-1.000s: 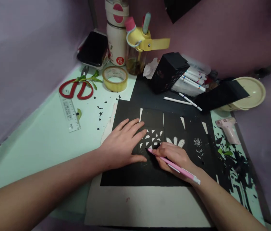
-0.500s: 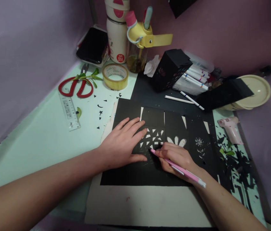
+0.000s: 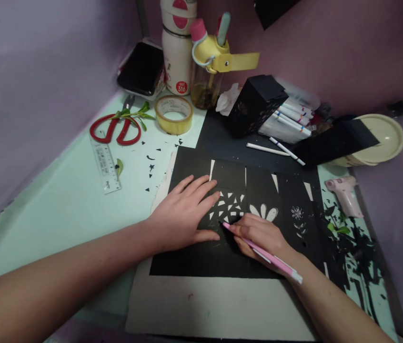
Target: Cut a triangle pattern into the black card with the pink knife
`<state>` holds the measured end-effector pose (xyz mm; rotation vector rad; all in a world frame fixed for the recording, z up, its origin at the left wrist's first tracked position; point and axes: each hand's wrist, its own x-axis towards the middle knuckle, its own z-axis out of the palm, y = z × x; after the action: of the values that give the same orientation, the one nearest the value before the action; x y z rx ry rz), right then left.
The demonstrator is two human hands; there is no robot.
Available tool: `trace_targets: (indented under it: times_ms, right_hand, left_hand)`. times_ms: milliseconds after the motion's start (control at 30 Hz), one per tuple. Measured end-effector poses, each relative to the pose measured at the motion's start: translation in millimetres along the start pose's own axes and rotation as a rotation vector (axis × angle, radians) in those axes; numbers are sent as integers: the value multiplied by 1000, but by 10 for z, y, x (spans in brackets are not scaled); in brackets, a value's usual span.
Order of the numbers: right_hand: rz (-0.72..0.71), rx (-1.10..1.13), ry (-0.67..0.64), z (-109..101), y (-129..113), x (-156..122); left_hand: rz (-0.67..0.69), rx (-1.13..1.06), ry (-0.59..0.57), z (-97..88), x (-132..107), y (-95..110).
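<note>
A black sheet of paper (image 3: 183,259) lies across a pale board, with small white-showing triangles and petal shapes cut through it. My left hand (image 3: 183,214) rests flat on its left part, fingers spread beside the triangular cut-outs. Just below those cut-outs, my right hand (image 3: 258,236) pinches a slim pink pen (image 3: 271,258) with a clip and a whitish rear end. Its front end points left at the paper, near faint drawn lines; the tip is too small to make out.
Red-handled scissors (image 3: 130,136), a clear ruler (image 3: 105,164) and a tape roll (image 3: 173,115) lie at left. Bottles (image 3: 178,57), a black paper box (image 3: 256,105) and white markers (image 3: 267,149) are behind. A pink glue gun (image 3: 344,195) and black scraps (image 3: 362,252) lie at right.
The pink pen's front end has shifted slightly left, and its rear end sits a little lower. My left hand stays flat on the paper. The whole view has shifted slightly.
</note>
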<state>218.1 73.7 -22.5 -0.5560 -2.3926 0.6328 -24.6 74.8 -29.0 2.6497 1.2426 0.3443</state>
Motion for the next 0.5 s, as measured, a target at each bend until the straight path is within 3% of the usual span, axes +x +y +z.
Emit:
trace_targets:
  times_ms: [500]
  right_hand:
    - [-6,-111,-41,-20,-11,-27]
  left_hand:
    - [-7,-1,-14,-17,5,2]
